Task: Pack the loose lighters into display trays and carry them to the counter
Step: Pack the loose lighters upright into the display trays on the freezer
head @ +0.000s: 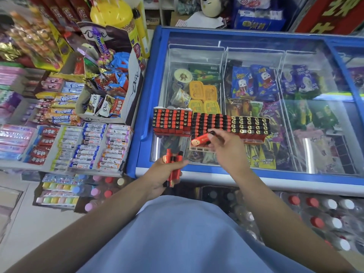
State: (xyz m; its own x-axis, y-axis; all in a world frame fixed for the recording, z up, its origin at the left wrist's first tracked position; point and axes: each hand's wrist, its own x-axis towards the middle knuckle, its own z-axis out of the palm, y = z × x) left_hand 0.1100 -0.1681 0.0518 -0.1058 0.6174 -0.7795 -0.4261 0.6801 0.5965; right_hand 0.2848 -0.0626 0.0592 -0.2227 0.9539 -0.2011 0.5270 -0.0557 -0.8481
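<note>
Three display trays of red and black lighters stand in a row on the freezer's glass lid: a left tray [172, 120], a middle tray [210, 123] and a right tray [250, 126]. The middle tray's front row of white slots [199, 148] holds nothing. My left hand [163, 173] grips a bunch of red lighters [174, 169] over the freezer's front edge. My right hand [226, 148] pinches a single red lighter [201, 139], held sideways just above the front of the middle tray.
The blue-framed chest freezer [141, 107] holds ice creams under its sliding glass. Candy and gum shelves [78, 142] crowd the left side, with a Dove chocolate box [110, 103] above them. Bottles with coloured caps [315, 211] stand below the freezer front.
</note>
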